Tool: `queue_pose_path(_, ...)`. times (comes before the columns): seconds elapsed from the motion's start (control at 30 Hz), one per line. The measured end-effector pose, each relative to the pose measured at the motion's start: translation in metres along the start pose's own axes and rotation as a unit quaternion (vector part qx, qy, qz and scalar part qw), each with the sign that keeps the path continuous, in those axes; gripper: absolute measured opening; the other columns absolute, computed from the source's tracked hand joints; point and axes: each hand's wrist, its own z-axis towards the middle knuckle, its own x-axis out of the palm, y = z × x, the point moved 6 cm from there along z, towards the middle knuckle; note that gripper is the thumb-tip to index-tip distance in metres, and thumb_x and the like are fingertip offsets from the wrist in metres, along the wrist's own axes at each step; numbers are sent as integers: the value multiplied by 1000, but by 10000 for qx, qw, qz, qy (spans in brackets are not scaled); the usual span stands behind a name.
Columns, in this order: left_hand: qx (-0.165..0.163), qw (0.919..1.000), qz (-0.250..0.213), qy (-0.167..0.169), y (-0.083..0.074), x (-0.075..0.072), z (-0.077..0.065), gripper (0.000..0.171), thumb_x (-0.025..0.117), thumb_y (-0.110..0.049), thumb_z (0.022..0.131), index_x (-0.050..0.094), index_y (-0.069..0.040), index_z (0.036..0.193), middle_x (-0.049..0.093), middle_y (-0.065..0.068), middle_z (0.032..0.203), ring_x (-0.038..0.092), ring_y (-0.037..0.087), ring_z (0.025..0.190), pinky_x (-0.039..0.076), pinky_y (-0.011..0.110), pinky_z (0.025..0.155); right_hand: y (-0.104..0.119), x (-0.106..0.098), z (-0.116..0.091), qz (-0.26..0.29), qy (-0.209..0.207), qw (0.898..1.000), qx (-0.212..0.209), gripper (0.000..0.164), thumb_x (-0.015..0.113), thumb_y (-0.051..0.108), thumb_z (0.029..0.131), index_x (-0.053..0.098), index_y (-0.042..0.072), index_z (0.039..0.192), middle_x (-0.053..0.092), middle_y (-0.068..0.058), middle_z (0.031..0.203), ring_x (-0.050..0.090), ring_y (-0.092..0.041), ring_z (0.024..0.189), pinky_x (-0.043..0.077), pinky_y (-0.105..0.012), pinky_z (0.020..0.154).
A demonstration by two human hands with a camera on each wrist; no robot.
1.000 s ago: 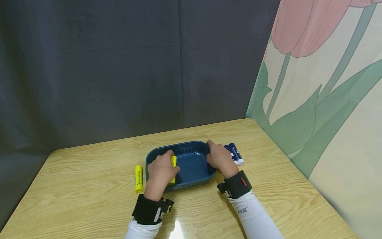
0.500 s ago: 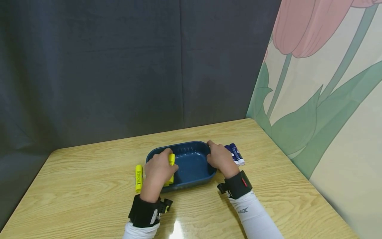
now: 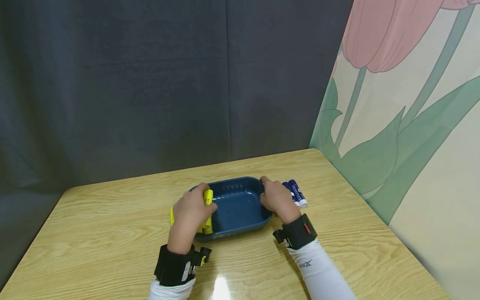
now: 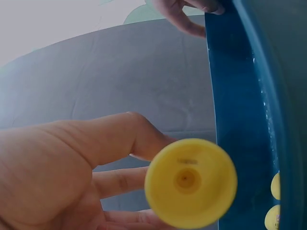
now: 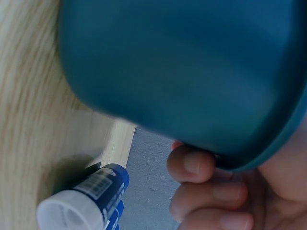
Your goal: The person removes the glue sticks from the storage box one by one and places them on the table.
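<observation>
My left hand [image 3: 189,210] grips a yellow glue stick [image 3: 208,196] over the left end of a dark blue plastic basin [image 3: 241,210]. In the left wrist view the round end of this glue stick [image 4: 191,183] faces the camera. Other yellow glue sticks [image 4: 273,218] lie low inside the basin, mostly covered by the hand in the head view. My right hand [image 3: 278,198] holds the basin's right rim, its fingers curled under the edge in the right wrist view. Left of the basin, another yellow glue stick [image 3: 171,216] is largely hidden behind the left hand.
Two dark blue glue sticks [image 3: 297,193] with white ends lie on the table just beyond the right hand. The wooden table [image 3: 93,233] ends at a dark curtain [image 3: 150,83] behind and a flower-painted wall [image 3: 423,166] on the right.
My left hand has moved left with the glue stick, from well inside the basin to its left end, now covering much of the outside yellow stick. The right hand stays put.
</observation>
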Motion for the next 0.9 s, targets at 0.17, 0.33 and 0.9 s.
queue_pose_path(0.17, -80, 10000, -9, 32, 5, -5, 0, 56, 75, -29, 87, 55, -13, 136, 66, 12, 97, 60, 24, 71, 47, 37, 60, 0, 0, 0, 3, 2, 10000, -3, 53, 58, 9, 92, 49, 8, 145, 63, -21, 126, 60, -29, 86, 48, -34, 60)
queue_pose_path(0.33, -109, 9999, -31, 27, 11, -7, 1, 57, 74, -30, 88, 54, -13, 138, 67, 14, 100, 61, 24, 71, 47, 36, 59, 0, -1, 0, 12, 17, 10000, 4, 53, 57, 9, 92, 49, 8, 145, 63, -21, 127, 60, -29, 86, 47, -34, 59)
queue_pose_path(0.9, -499, 9983, -252, 178, 45, -24, 3, 57, 69, -28, 91, 49, -12, 142, 65, 22, 119, 61, 29, 81, 46, 38, 63, 0, 2, 2, 71, 89, 9999, 87, 52, 57, 10, 93, 49, 9, 145, 64, -21, 123, 59, -28, 84, 46, -33, 59)
